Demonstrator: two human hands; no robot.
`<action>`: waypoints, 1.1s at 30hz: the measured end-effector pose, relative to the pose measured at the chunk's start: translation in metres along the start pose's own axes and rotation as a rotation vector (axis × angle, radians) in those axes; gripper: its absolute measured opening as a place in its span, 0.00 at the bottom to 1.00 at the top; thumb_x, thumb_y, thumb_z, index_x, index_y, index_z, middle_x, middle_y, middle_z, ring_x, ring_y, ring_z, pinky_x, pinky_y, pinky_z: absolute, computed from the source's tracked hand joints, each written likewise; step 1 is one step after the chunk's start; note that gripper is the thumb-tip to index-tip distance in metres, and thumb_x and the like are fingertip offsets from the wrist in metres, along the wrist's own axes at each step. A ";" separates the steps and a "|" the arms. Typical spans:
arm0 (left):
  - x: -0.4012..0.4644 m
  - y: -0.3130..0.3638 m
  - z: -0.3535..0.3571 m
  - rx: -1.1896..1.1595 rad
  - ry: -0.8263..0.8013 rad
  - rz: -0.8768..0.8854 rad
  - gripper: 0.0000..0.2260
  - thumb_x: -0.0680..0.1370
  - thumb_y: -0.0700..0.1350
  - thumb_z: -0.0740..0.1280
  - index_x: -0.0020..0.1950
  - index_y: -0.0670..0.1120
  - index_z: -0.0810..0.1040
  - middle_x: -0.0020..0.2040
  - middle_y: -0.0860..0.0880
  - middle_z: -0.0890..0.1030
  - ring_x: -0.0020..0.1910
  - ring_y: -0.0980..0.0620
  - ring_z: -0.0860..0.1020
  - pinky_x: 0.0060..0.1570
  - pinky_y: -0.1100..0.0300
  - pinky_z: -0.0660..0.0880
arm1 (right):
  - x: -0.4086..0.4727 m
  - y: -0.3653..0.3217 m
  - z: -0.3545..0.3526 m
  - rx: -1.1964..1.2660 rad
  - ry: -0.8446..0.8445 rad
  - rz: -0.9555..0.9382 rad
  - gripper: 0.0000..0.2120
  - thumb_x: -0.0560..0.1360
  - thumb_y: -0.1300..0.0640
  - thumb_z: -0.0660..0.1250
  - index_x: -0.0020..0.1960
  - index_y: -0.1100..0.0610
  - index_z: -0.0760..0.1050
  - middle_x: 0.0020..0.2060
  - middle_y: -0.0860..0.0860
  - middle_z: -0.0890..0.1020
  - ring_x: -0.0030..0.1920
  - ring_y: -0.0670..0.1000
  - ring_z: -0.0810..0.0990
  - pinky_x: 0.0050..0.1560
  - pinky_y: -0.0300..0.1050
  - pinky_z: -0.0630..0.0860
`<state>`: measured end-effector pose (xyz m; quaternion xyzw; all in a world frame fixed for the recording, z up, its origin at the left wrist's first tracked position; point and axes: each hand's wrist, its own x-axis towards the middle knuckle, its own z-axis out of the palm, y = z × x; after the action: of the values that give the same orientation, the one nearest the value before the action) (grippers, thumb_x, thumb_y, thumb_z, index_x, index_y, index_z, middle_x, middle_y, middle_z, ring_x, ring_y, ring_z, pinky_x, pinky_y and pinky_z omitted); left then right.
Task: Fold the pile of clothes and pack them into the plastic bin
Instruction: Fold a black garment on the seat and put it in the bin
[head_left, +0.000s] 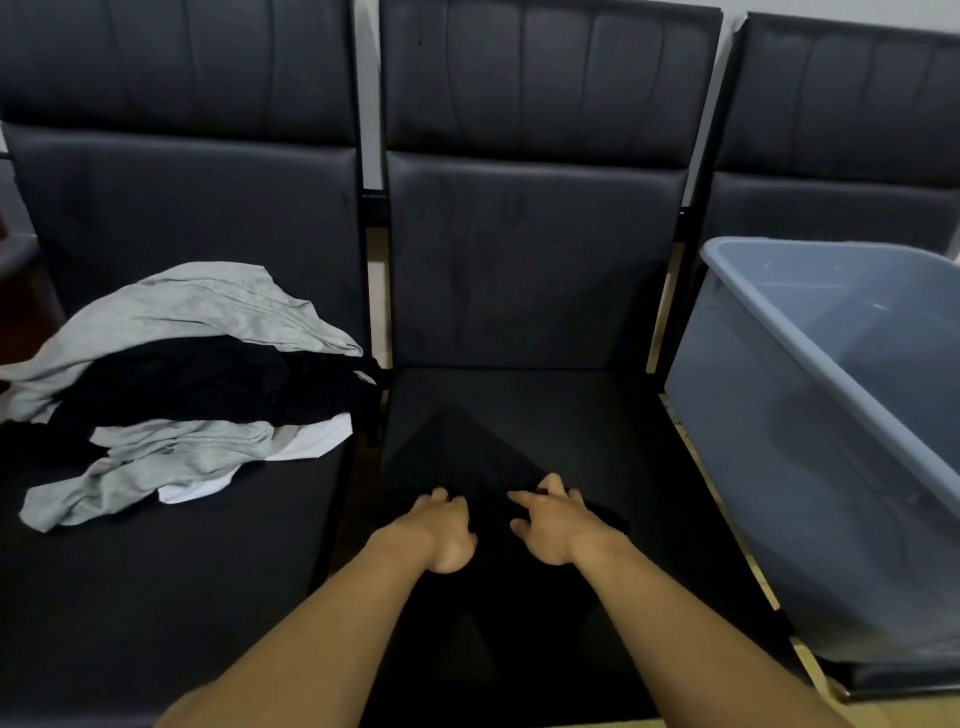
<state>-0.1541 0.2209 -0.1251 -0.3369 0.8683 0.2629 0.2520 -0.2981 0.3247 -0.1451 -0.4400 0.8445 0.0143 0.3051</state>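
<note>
On the middle seat of three black padded chairs (530, 260) standing side by side, we see a black garment (467, 467) spread flat, dark against the dark cushion so its outline is hard to follow; one corner points away from us. Both of our bare forearms reach in from below. Our left hand (447, 530) rests palm down on the cloth, fingers loosely bent, gripping nothing we can make out. Our right hand (556, 525) lies just beside it, fingers spread wide and pressing the fabric. On the left seat sits a rumpled pile of grey, black and white clothes (197, 384), well apart from our hands. On the right seat stands a translucent blue-grey plastic bin (810, 415), tilted in view, with no clothes visible inside.
</note>
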 end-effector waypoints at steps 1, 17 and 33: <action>0.002 -0.002 0.001 0.021 0.017 -0.002 0.24 0.84 0.52 0.57 0.78 0.46 0.61 0.75 0.44 0.60 0.75 0.41 0.60 0.73 0.45 0.62 | -0.002 -0.001 -0.001 0.049 -0.032 0.037 0.26 0.84 0.43 0.56 0.81 0.43 0.56 0.76 0.51 0.54 0.71 0.59 0.65 0.66 0.51 0.75; 0.031 -0.009 0.018 -0.457 0.360 -0.384 0.33 0.74 0.62 0.71 0.66 0.38 0.71 0.61 0.42 0.76 0.60 0.43 0.77 0.53 0.54 0.77 | 0.011 0.019 -0.004 0.544 0.182 0.441 0.27 0.70 0.40 0.76 0.61 0.56 0.77 0.50 0.52 0.82 0.48 0.53 0.82 0.49 0.47 0.80; 0.019 -0.008 -0.006 -1.141 0.708 -0.042 0.13 0.70 0.59 0.77 0.51 0.57 0.81 0.75 0.54 0.64 0.75 0.50 0.63 0.73 0.47 0.66 | -0.005 0.022 -0.026 1.006 0.476 0.074 0.17 0.70 0.44 0.78 0.50 0.55 0.86 0.67 0.38 0.71 0.65 0.40 0.71 0.65 0.43 0.71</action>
<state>-0.1619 0.2031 -0.1343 -0.4998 0.6167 0.5495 -0.2604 -0.3250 0.3339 -0.1270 -0.2011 0.8077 -0.4796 0.2778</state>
